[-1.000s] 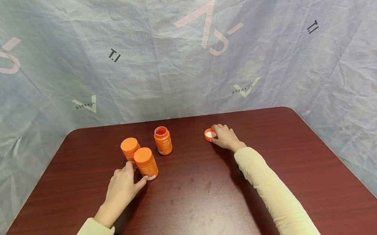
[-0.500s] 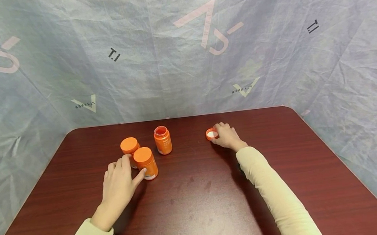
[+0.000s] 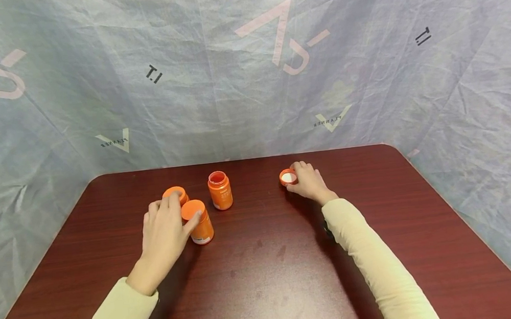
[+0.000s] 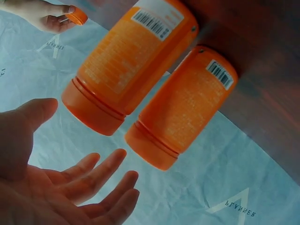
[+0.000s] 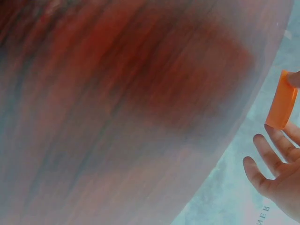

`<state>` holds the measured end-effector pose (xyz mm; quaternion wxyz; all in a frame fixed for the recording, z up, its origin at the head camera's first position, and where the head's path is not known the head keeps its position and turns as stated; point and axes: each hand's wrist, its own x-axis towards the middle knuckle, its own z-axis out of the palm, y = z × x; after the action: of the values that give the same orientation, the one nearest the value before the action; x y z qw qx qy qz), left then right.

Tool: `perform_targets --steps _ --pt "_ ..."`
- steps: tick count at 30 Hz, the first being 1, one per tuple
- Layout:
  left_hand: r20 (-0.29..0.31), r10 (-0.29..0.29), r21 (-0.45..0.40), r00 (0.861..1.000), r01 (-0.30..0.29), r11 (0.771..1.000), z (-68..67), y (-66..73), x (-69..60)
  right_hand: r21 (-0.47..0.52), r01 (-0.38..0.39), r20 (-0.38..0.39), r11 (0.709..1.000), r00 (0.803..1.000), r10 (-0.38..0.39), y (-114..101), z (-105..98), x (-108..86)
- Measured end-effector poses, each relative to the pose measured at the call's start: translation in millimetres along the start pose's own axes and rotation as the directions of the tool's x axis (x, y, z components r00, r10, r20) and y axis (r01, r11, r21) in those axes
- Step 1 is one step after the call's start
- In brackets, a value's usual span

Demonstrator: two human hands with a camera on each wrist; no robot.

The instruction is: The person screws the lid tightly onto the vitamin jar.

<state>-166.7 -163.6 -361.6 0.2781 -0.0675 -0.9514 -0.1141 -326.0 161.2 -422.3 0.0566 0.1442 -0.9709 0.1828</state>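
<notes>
Two capped orange jars stand close together on the left: the nearer jar (image 3: 201, 227) and the one behind it, whose lid (image 3: 174, 192) is partly covered by fingers. My left hand (image 3: 163, 232) is raised beside their lids with thumb and fingers spread; in the left wrist view the hand (image 4: 70, 183) shows a gap to both the larger-looking jar (image 4: 126, 61) and the other jar (image 4: 183, 108). Between thumb and fingers, my right hand (image 3: 308, 182) pinches an orange lid (image 3: 288, 177), its white inside facing up. The right wrist view shows that lid (image 5: 281, 101) edge-on in the hand (image 5: 281, 173).
An uncapped orange jar (image 3: 220, 192) stands upright behind and to the right of the capped pair. The dark red table (image 3: 267, 276) ends at a printed grey cloth (image 3: 229, 80) hanging behind and around it.
My left hand has risen from the jars' lower sides to the height of their lids. My right hand has shifted slightly back and right with the lid.
</notes>
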Motion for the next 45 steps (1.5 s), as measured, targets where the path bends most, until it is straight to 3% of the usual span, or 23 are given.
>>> perform_targets --steps 8,18,21,27,36,45 --pt "0.132 -0.033 -0.073 0.991 0.043 0.996 6.5 3.5 20.6 0.05 -0.001 -0.028 0.999 1.0 0.002 -1.7 -1.5 0.6" --pt "0.222 0.004 -0.065 0.975 0.011 0.998 19.7 12.1 44.3 0.08 0.041 -0.089 0.996 0.995 -0.034 -6.4 -7.5 -4.0" --pt "0.264 -0.007 -0.049 0.964 0.021 0.999 22.7 14.0 51.4 0.077 0.046 -0.097 0.996 0.995 -0.039 -7.6 -8.7 -4.4" --pt "0.366 -0.051 -0.01 0.929 0.058 0.998 28.7 15.7 63.8 0.087 0.063 -0.106 0.994 0.993 -0.054 -11.7 -10.0 -4.2" --pt "0.405 -0.057 0.04 0.912 0.045 0.998 37.7 18.8 78.1 0.11 0.091 -0.132 0.99 0.988 -0.076 -19.3 -10.5 -7.0" --pt "0.467 -0.084 0.076 0.88 0.054 0.996 44.1 20.7 86.7 0.113 0.116 -0.146 0.987 0.984 -0.099 -26.0 -11.2 -7.7"
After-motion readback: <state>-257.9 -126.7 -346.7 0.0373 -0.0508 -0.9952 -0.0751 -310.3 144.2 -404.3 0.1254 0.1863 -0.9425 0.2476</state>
